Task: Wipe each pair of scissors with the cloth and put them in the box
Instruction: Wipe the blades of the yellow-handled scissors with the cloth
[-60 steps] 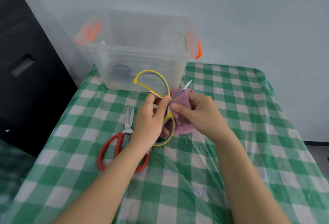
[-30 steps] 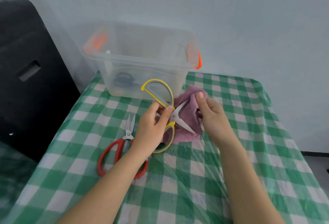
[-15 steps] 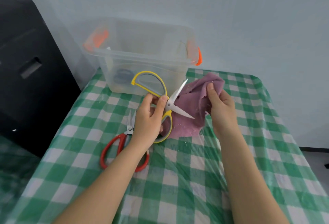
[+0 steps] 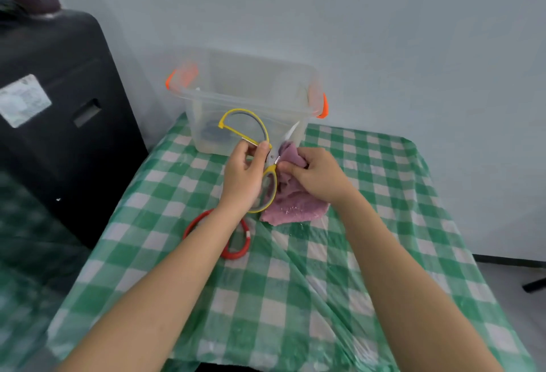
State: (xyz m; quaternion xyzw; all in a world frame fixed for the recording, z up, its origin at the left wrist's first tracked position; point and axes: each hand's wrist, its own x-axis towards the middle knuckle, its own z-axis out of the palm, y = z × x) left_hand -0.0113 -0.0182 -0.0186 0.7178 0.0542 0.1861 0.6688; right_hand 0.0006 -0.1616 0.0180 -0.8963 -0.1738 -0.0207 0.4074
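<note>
Back in against the blade now, right hand [image 4: 317,175] bunching the purple cloth [image 4: 292,203] near the pivot. Left hand [image 4: 243,178] gripping the yellow scissors [image 4: 267,162], raised before the clear box [image 4: 251,106]. Red scissors [image 4: 236,241] flat on the checked tablecloth [image 4: 295,298], under the left wrist.

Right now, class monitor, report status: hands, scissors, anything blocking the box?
Left hand grips yellow scissors. Right hand pinches purple cloth round a blade. Red scissors wait on table. Box open, path unblocked.
</note>
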